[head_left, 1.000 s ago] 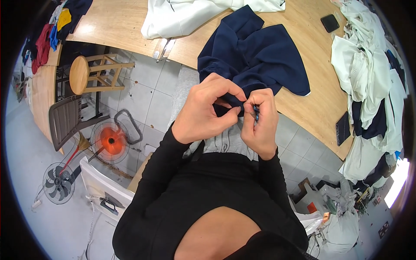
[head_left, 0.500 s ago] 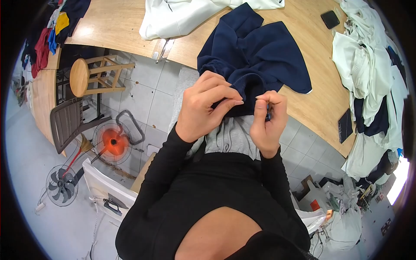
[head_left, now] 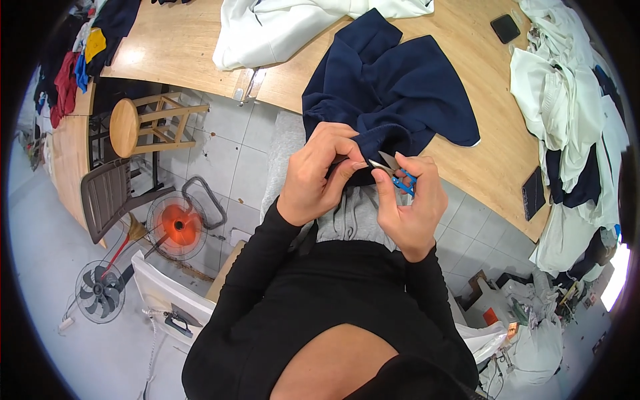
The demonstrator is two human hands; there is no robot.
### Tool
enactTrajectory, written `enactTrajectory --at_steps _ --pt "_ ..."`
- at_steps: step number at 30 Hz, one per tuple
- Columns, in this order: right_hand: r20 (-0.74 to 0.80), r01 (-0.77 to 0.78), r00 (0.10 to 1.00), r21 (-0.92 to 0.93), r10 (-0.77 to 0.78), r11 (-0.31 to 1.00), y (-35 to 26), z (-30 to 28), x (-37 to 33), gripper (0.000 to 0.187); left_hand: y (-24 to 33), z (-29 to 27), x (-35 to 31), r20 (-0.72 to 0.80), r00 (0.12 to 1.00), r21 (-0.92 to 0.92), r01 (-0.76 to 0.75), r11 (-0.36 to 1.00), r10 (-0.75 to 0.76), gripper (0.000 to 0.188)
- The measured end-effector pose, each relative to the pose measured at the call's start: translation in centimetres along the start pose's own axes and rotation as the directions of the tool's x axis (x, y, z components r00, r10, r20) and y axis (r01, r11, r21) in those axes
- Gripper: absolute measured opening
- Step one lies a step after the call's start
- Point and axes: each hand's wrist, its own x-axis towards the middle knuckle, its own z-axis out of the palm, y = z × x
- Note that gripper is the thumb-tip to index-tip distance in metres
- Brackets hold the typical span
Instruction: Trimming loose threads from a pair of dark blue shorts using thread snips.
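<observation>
My right hand (head_left: 415, 205) gripped small scissors (head_left: 403, 182), blades parted, beside my left hand (head_left: 317, 172), its fingertips pinched on the navy garment (head_left: 397, 87).

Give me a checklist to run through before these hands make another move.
1. Scissors in the right hand: ok, held by the blue handles.
2. Scissor blades parted: ok, they form a V.
3. Left hand pinching: ok, its fingertips are together at the navy garment.
4. Exactly what that pinch holds: cannot tell, too small.
5. Left fingertips well clear of the blades: not ok, very close.
6. Phone apart from the navy garment: ok, farther right.
</observation>
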Motion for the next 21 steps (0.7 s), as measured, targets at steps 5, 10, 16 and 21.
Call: enactTrajectory --at_steps 5,10,16,21 --pt "0.013 0.035 0.999 -0.044 -0.035 0.998 -0.2 -0.4 0.1 0.037 0.2 -0.1 -0.1 0.038 0.999 -0.017 -0.002 1.0 0.003 0.016" --pt "0.017 0.06 0.998 -0.031 -0.06 0.998 -0.3 -0.5 0.3 0.039 -0.1 0.0 -0.3 0.066 0.998 -0.025 0.016 1.0 -0.014 0.015" --pt "0.005 0.039 0.999 -0.018 -0.039 0.999 -0.4 -0.5 0.2 0.038 -0.2 0.2 -0.5 0.056 0.998 -0.039 -0.016 0.999 0.018 0.015" --pt "0.007 0.063 0.998 -0.014 -0.063 0.998 -0.4 -0.3 0.5 0.038 0.6 0.3 0.1 0.006 0.999 -0.042 0.034 0.999 -0.034 0.017"
